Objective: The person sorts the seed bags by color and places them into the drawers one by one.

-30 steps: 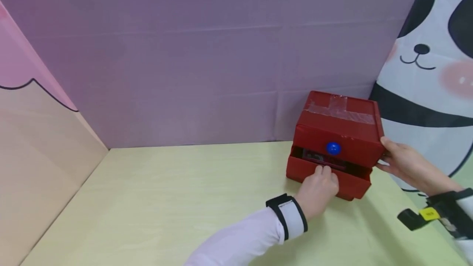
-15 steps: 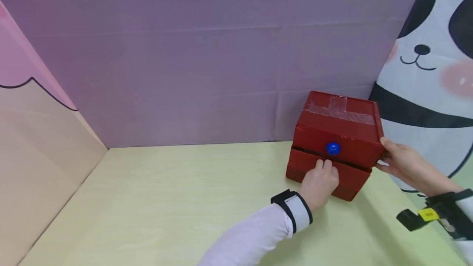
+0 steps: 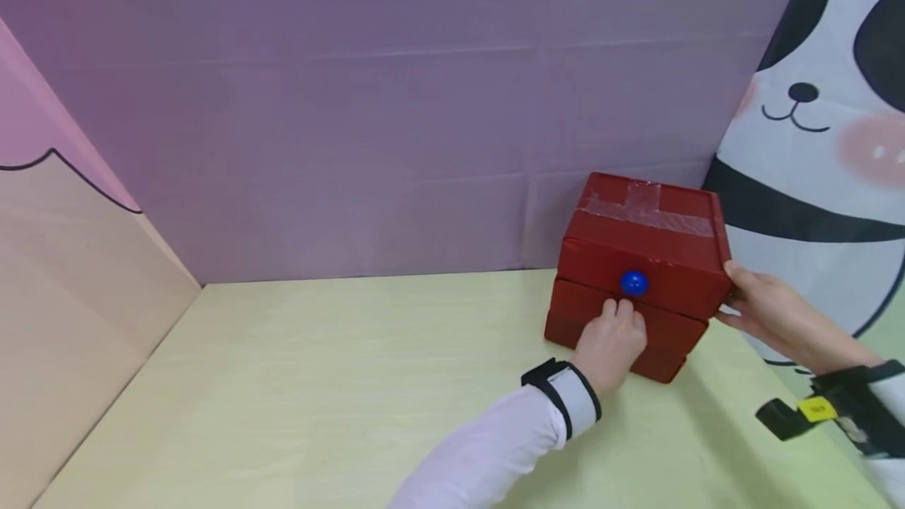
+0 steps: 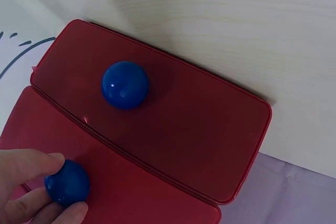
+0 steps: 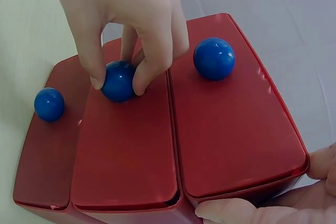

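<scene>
Where your left hand point(image 3: 611, 340) was: at the front of the red box point(image 3: 646, 246), thumb and fingertips point(image 5: 142, 77) pinching the middle knob point(image 5: 118, 81), a blue ball.
Middle drawer point(image 5: 126, 150): it sat flush with the drawers either side of your fingers, so the box looked shut.
Other knobs: the bottom knob point(image 4: 125, 84) lay just below your pinching fingers, and the top knob point(image 3: 634, 283) just above them.
Handling: the box looked like light, stiff card or thin plastic with a smooth skin, so I judged it would slide on the table if you pulled one-handed. The round, glossy knob gave little purchase; a pinch behind its widest part seemed the safest hold.
Tape point(image 3: 646, 206): clear strips crossed the lid, above and behind your fingers, a hint that the box was patched and not to be squeezed hard.
Right hand point(image 3: 767, 309): your fingers were curled round the box's right edge, thumb near the top corner, bracing it.
Table point(image 3: 353, 383): pale, smooth wood grain lay under both hands and stretched bare to the left of your left fingers.
Room: a pink and tan panel point(image 3: 71, 297) stood far left of the fingers, a purple backdrop point(image 3: 389, 140) close behind the box, and a panda cloth point(image 3: 813, 140) just beyond your right hand.
</scene>
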